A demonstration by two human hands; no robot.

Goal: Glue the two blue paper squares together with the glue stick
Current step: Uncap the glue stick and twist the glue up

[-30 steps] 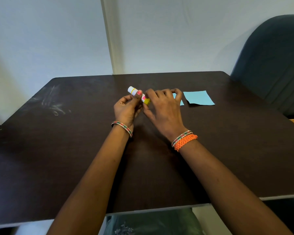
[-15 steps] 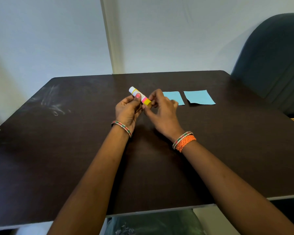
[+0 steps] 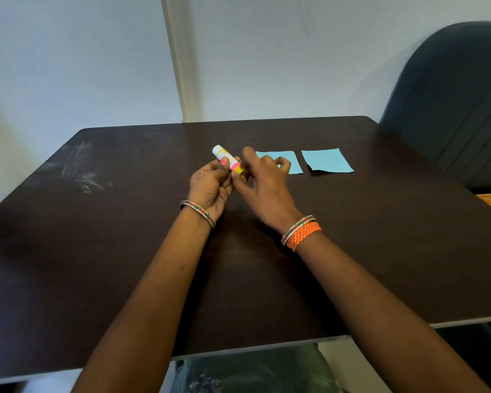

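Mid-frame, left hand (image 3: 210, 185) grips a cylindrical white glue stick (image 3: 228, 160), label unreadable; right hand (image 3: 262, 180) pinches its yellow end.

Left hand (image 3: 210, 184) grips glue stick (image 3: 228, 159); right hand (image 3: 262, 180) pinches its yellow end. Two blue paper squares (image 3: 326, 160) lie on table (image 3: 97, 251).

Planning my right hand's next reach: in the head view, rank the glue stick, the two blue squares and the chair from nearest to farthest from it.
1. Glue stick, at the right hand.
2. Left blue square, partly behind the fingers.
3. Right blue square, further right.
4. Chair, far right.
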